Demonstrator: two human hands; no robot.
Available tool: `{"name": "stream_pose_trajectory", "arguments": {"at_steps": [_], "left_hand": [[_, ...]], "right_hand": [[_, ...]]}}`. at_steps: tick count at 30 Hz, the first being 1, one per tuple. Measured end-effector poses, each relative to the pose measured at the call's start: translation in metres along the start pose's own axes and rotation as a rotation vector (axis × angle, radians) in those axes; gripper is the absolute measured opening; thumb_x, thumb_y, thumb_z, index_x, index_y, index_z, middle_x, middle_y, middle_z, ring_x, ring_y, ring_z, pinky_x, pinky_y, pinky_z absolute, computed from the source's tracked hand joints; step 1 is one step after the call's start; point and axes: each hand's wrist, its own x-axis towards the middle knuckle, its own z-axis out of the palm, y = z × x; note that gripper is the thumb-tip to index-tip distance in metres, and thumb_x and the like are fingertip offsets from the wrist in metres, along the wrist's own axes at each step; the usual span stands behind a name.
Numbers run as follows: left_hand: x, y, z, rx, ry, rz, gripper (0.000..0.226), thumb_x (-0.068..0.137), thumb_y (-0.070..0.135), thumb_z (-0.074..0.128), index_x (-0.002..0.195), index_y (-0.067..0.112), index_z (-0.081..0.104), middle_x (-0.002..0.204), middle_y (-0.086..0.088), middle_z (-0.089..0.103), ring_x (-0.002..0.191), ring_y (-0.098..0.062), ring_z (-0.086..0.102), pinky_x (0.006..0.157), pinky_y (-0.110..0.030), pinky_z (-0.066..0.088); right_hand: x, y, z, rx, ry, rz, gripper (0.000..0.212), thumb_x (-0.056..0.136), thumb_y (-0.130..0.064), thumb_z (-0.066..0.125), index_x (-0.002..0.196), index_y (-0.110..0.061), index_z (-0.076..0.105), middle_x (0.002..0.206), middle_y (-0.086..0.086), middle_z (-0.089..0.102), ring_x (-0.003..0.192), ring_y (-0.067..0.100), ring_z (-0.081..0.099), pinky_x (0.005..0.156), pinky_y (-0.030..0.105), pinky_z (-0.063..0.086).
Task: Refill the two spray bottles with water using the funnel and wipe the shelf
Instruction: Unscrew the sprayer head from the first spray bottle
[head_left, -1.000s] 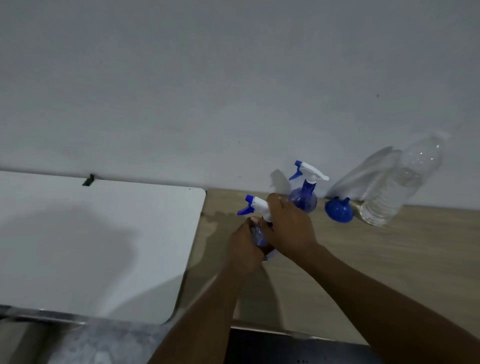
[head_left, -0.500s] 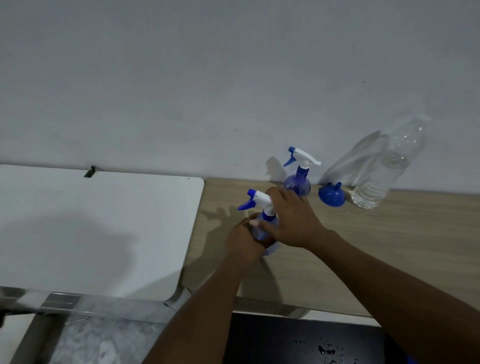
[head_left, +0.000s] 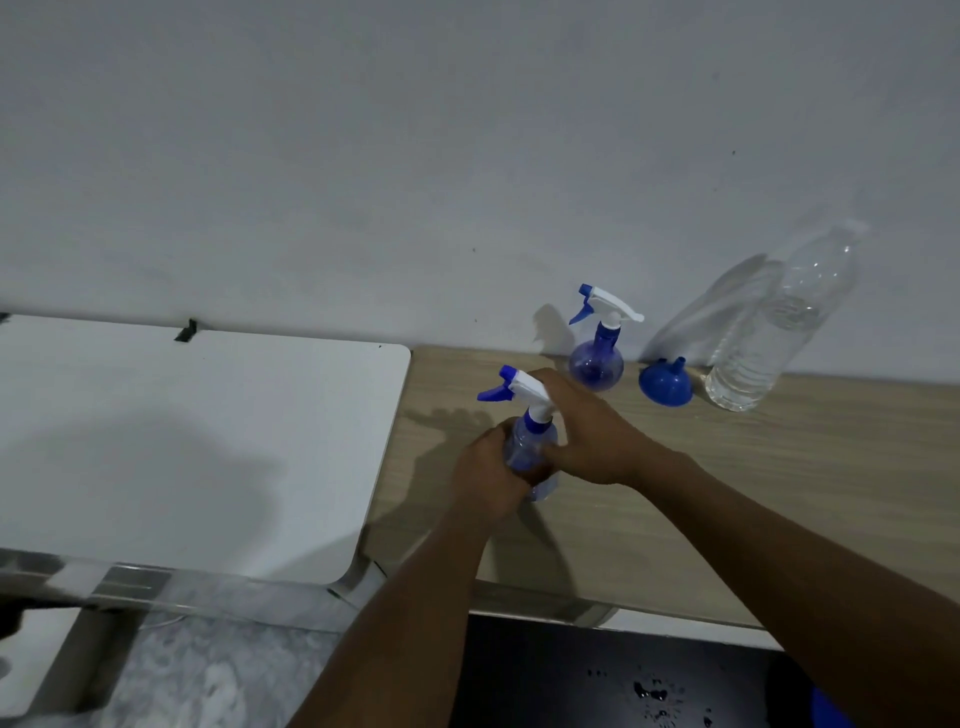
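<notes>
A clear blue spray bottle (head_left: 524, 447) with a white and blue trigger head stands on the wooden shelf (head_left: 727, 493). My left hand (head_left: 488, 475) grips its round body from the left. My right hand (head_left: 587, 436) is curled round its neck and the back of the trigger head. A second spray bottle (head_left: 596, 358) stands by the wall behind them. To its right a blue funnel (head_left: 666, 383) lies upside down, wide mouth on the shelf. A clear water bottle (head_left: 769, 338), partly full, stands next to the funnel.
A white tabletop (head_left: 182, 441) with rounded corners adjoins the shelf on the left, on a metal frame (head_left: 208, 587). A grey wall (head_left: 467, 156) runs close behind everything. Below the shelf's front edge lies a dark surface (head_left: 623, 675) with water drops.
The view has shifted, showing more of the floor and dark surface below. Both hands stay on the near spray bottle, with more of its trigger head and neck showing now.
</notes>
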Motion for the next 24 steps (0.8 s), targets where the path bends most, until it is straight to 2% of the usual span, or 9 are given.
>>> {"name": "stream_pose_trajectory", "arguments": {"at_steps": [4,6,8,10,14,16,19,22,24], "left_hand": [[-0.002,0.004,0.000,-0.010,-0.025,0.009,0.024,0.078,0.027,0.079,0.097,0.029,0.063,0.084,0.012,0.066,0.073,0.010,0.062,0.070,-0.012,0.046],[-0.005,0.006,0.000,0.026,-0.021,0.014,0.029,0.081,0.025,0.079,0.104,0.029,0.062,0.092,0.014,0.066,0.081,0.007,0.061,0.077,-0.016,0.045],[-0.007,0.010,-0.001,0.065,-0.008,0.002,0.044,0.082,0.029,0.079,0.121,0.024,0.060,0.102,0.013,0.064,0.089,0.000,0.059,0.082,-0.017,0.043],[-0.007,0.012,-0.002,0.088,-0.009,-0.005,0.050,0.081,0.033,0.079,0.125,0.025,0.057,0.105,0.012,0.062,0.093,-0.004,0.057,0.087,-0.023,0.044],[-0.009,0.013,-0.003,0.090,-0.001,-0.005,0.041,0.077,0.037,0.081,0.108,0.039,0.054,0.091,0.022,0.061,0.083,0.008,0.057,0.076,-0.017,0.043],[-0.009,0.011,-0.003,0.109,0.008,-0.015,0.033,0.078,0.036,0.081,0.099,0.037,0.057,0.087,0.021,0.062,0.079,0.010,0.058,0.072,-0.010,0.043],[-0.007,0.009,-0.001,0.125,-0.001,-0.037,0.025,0.086,0.029,0.075,0.107,0.025,0.064,0.102,0.006,0.069,0.092,-0.001,0.061,0.085,-0.016,0.047],[-0.003,0.011,0.001,0.162,-0.096,-0.022,0.021,0.096,0.013,0.061,0.117,0.007,0.063,0.113,-0.010,0.068,0.101,-0.015,0.060,0.080,-0.003,0.040],[-0.003,0.013,0.002,0.181,-0.124,-0.061,0.034,0.096,0.019,0.062,0.126,0.006,0.058,0.121,-0.011,0.064,0.111,-0.021,0.058,0.093,-0.015,0.043]], "right_hand": [[-0.001,-0.020,-0.002,0.400,0.093,0.148,0.021,0.099,-0.037,0.058,0.112,-0.023,0.066,0.101,-0.006,0.070,0.097,0.013,0.065,0.088,0.032,0.051],[0.002,-0.028,0.000,0.565,0.180,0.229,0.028,0.102,-0.040,0.051,0.104,-0.022,0.072,0.098,-0.005,0.076,0.100,0.016,0.069,0.093,0.035,0.053],[0.005,-0.031,-0.002,0.650,0.223,0.260,0.024,0.101,-0.035,0.055,0.099,-0.019,0.074,0.095,0.002,0.077,0.097,0.019,0.072,0.093,0.037,0.055],[0.005,-0.031,-0.009,0.686,0.211,0.249,0.022,0.100,-0.029,0.059,0.100,-0.013,0.074,0.094,0.008,0.076,0.091,0.017,0.072,0.091,0.035,0.057],[0.004,-0.030,-0.019,0.608,0.113,0.236,0.025,0.098,-0.034,0.060,0.107,-0.014,0.073,0.098,0.003,0.075,0.097,0.018,0.071,0.089,0.030,0.057],[0.004,-0.026,-0.015,0.342,0.087,0.199,0.031,0.090,-0.040,0.070,0.109,-0.016,0.068,0.099,0.000,0.071,0.093,0.017,0.067,0.082,0.029,0.055],[0.006,-0.018,0.000,-0.007,0.091,0.145,0.035,0.084,-0.028,0.078,0.111,-0.014,0.061,0.099,0.003,0.065,0.087,0.020,0.062,0.077,0.033,0.052],[0.007,-0.018,0.003,0.075,0.071,0.132,0.026,0.084,-0.007,0.071,0.107,-0.014,0.060,0.096,0.001,0.065,0.088,0.018,0.061,0.078,0.030,0.049],[0.006,-0.019,-0.002,0.251,0.036,0.171,0.024,0.085,-0.001,0.065,0.105,-0.014,0.062,0.090,-0.005,0.069,0.085,0.012,0.064,0.078,0.028,0.052]]}}
